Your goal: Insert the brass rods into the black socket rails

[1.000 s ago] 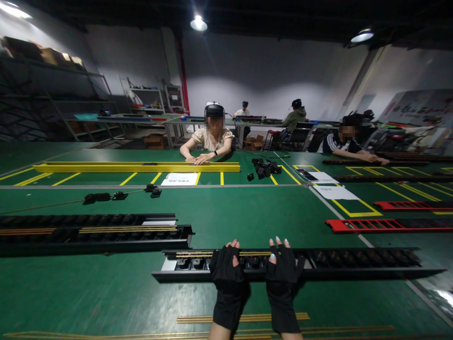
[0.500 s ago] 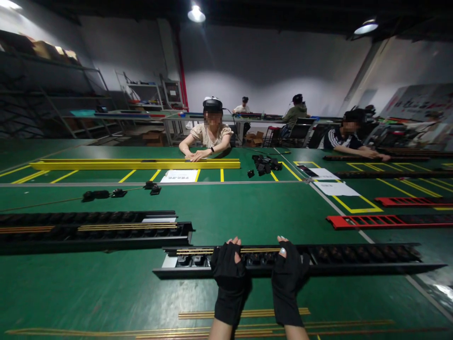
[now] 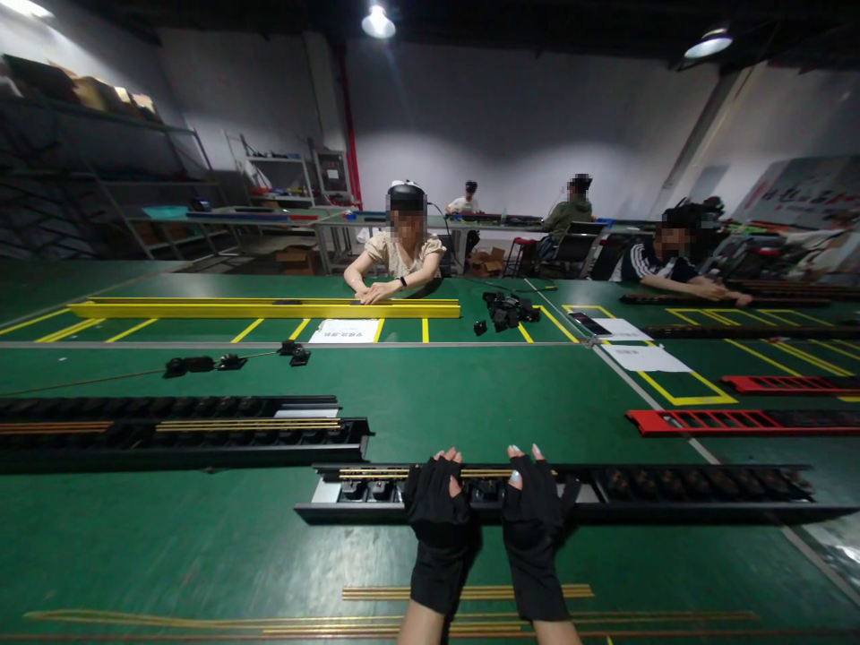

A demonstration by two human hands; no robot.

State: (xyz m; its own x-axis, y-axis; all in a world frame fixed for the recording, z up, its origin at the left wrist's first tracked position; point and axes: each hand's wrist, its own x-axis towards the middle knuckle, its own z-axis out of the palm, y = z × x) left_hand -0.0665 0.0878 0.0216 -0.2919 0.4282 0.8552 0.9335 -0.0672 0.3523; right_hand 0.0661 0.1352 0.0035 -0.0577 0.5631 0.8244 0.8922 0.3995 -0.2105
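Observation:
Both hands wear black fingerless gloves and lie across a black channel rail. The rail holds a row of black modules. Thin brass rods run along its far side and pass under the hands. My left hand lies flat over the rods, fingers forward at the far wall, thumb beside them. To its right, my right hand rests on the rail with fingers stretched out and thumb by the rods. What the palms touch underneath is hidden.
Loose brass rods lie nearest me. At left stand more loaded black rails; red frames lie at right. Across the green table, a person works at a yellow rail near a pile of black modules.
My right hand has slid left along the rail, closer to my left hand, uncovering more of the rail's right part. The left hand stays nearly in place. The view has shifted slightly.

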